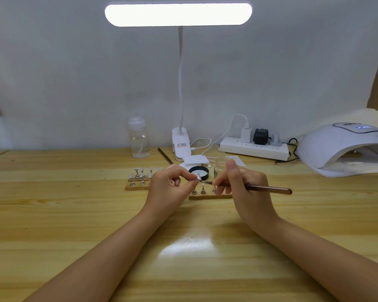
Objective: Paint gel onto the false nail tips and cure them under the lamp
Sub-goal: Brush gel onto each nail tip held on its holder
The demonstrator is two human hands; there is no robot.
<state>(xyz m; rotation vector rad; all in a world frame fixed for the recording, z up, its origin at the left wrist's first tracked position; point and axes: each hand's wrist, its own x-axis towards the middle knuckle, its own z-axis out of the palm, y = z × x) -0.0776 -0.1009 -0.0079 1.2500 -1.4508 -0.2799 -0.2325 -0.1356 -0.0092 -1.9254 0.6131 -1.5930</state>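
Here we pinch a small nail tip [198, 176] on its metal stand between the thumb and forefinger of our left hand [168, 188], lifted just above the wooden table [74, 214]. The tip pokes out to the right of the fingertips, pale and pointing up, in front of a black-rimmed round dish [199, 172]. Our right hand [240, 186] grips a brown brush [264, 189] like a pen; its handle runs out to the right past the knuckles, and its fine end reaches left, close to the held tip. We cannot tell whether the bristles touch it.

Below our hands lie two wooden strips with more tips on stands: the left strip [138, 185] carries two rows, the right strip [210, 195] sits under the brush hand and is partly hidden. The white curing lamp [336, 149] stands well apart at the far right of the table. Behind are a lit desk lamp [178, 15], a clear bottle [139, 138] and a power strip [254, 148].
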